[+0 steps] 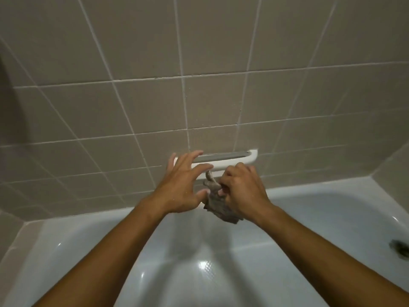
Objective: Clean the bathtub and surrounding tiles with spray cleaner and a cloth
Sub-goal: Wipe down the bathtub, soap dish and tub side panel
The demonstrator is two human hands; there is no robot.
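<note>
One cloth (218, 203), grey-brown, crumpled and limp, hangs bunched from my right hand (242, 191), a twisted tail of it reaching up toward the white grab handle (230, 161) on the wall. My right fingers are curled tight around the cloth, just below that handle. My left hand (183, 185) is beside it, fingers spread and relaxed, fingertips in front of the handle's left end, its thumb near the cloth; whether they touch I cannot tell. One handle, two hands. Around the handle are beige wall tiles (155, 107) with pale grout. Below it lies the white bathtub (309, 218), with one dark drain (400, 249) far right.
</note>
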